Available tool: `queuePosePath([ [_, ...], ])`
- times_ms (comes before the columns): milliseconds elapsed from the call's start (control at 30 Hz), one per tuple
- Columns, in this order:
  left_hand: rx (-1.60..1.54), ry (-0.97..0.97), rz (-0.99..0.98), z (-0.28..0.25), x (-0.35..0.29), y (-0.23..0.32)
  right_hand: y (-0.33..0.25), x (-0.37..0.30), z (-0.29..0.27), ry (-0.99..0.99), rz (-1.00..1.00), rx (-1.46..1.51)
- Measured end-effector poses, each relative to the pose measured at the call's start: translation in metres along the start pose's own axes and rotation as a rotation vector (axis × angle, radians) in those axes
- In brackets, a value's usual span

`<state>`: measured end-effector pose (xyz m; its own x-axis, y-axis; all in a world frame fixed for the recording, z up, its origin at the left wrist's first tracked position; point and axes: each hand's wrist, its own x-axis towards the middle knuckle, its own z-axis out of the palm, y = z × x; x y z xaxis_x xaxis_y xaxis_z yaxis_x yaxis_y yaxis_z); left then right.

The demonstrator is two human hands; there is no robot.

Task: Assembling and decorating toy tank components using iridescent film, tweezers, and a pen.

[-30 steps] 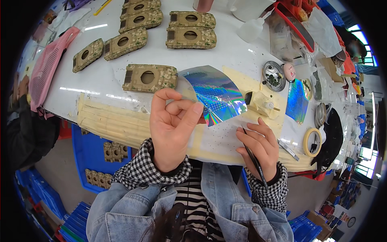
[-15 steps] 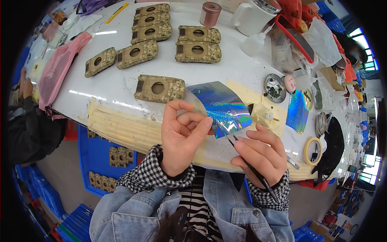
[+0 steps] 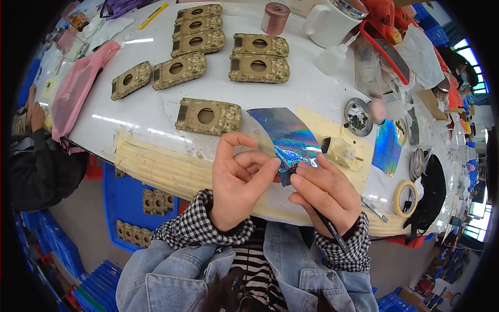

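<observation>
Pinching, left hand: your left hand has its thumb closed against curled fingers at the left border of the iridescent sheet; the index finger is raised clear.
Gripping, right hand: your right hand has thumb and fingers closed around a slim black tool, fingertips against the sheet's near end; the tool's tip is hidden.
Iridescent sheet: one, blue-silver, curved, between your hands, above the near edge of the white table; near end creased at your fingertips.
Camouflage hull: one, single, round hole on top, just left of the sheet.
Camouflage hulls, pair: two, side by side, toward the far edge.
Camouflage hulls, group: five, toward the far left corner.
Pale block: one, with peg, right of the sheet.
Metal dish: one, round, dark green bits inside.
Tape roll: one, near right corner.
Pink basket: one, mesh, along the left edge.
Blue tray: one, below the near edge, carrying small tan parts.
</observation>
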<state>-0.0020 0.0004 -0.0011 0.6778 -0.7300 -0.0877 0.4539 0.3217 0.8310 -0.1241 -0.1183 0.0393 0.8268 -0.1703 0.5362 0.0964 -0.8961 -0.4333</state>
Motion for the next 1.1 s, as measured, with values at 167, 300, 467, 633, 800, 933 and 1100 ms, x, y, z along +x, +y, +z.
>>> queuePosePath([
  [167, -0.02, 0.001, 0.012, 0.0003, 0.0003, -0.0006, 0.0009, -0.0013, 0.0017, 0.015, 0.002, -0.012],
  [300, -0.007, 0.009, 0.02, 0.0007, 0.0001, -0.0009, 0.0003, -0.0011, 0.0011, 0.011, 0.011, -0.013],
  [467, -0.01, 0.017, 0.019, 0.0014, 0.0002, -0.0003, 0.0008, -0.0022, 0.0022, 0.02, 0.017, -0.014],
  [633, 0.009, 0.015, 0.033, 0.001, -0.0001, -0.0014, 0.0006, -0.0022, 0.0018, 0.013, 0.032, -0.001],
  [800, 0.044, 0.007, 0.068, 0.0007, -0.001, -0.001, 0.0007, -0.0011, 0.0024, 0.014, 0.036, 0.014],
  [933, 0.048, -0.008, 0.078, -0.0008, -0.0012, -0.0028, 0.0008, -0.0011, 0.0033, 0.017, 0.044, 0.027],
  [1100, -0.029, -0.012, 0.011, -0.0028, 0.001, -0.0018, -0.0016, -0.0004, 0.0025, 0.006, 0.011, -0.006],
])
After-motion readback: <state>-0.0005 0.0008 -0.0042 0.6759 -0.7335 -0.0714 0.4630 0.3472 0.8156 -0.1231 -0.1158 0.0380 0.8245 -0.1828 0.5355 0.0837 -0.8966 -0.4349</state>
